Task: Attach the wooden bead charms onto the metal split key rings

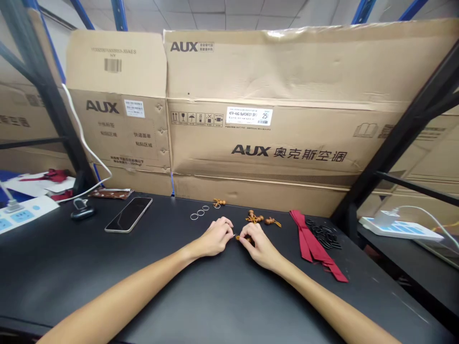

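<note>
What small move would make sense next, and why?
Probably ease the left hand slightly toward the right hand: the left seems to pinch a silvery ring, the right a brown beaded charm, and the two look close but apart.

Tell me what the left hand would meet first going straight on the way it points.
Probably the right hand or the small brown ornament at its fingertips, though depth is unclear.
</note>
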`<state>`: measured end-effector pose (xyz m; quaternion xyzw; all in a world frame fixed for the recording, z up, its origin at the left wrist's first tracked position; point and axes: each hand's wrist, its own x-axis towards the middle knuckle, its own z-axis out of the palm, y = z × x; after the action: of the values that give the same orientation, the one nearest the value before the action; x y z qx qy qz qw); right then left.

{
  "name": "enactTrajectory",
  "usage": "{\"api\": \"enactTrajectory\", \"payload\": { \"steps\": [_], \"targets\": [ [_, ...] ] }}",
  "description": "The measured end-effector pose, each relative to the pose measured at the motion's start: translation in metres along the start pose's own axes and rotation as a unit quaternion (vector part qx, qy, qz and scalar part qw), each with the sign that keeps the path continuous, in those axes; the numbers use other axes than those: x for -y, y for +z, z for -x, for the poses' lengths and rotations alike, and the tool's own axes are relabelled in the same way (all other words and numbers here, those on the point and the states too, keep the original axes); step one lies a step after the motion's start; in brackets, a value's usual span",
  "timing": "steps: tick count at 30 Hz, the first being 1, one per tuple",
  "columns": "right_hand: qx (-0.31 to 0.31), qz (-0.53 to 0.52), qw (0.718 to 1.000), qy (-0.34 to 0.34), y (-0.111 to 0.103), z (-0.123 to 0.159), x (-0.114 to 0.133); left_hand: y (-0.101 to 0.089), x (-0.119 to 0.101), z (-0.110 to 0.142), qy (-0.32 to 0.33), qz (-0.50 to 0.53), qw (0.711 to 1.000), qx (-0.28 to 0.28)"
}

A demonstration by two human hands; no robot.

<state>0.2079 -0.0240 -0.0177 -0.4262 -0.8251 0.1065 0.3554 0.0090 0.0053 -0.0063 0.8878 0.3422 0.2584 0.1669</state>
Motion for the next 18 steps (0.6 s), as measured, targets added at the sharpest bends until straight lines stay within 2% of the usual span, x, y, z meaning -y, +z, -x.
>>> {"api": "enactTrajectory", "payload": {
  "steps": [18],
  "targets": [
    [-0.018,0.052,0.998,-0.022,0.0038,0.0014,-0.0006,-0.0025,0.0016,0.0007,0.026,0.039,0.999,0.017]
  ]
}}
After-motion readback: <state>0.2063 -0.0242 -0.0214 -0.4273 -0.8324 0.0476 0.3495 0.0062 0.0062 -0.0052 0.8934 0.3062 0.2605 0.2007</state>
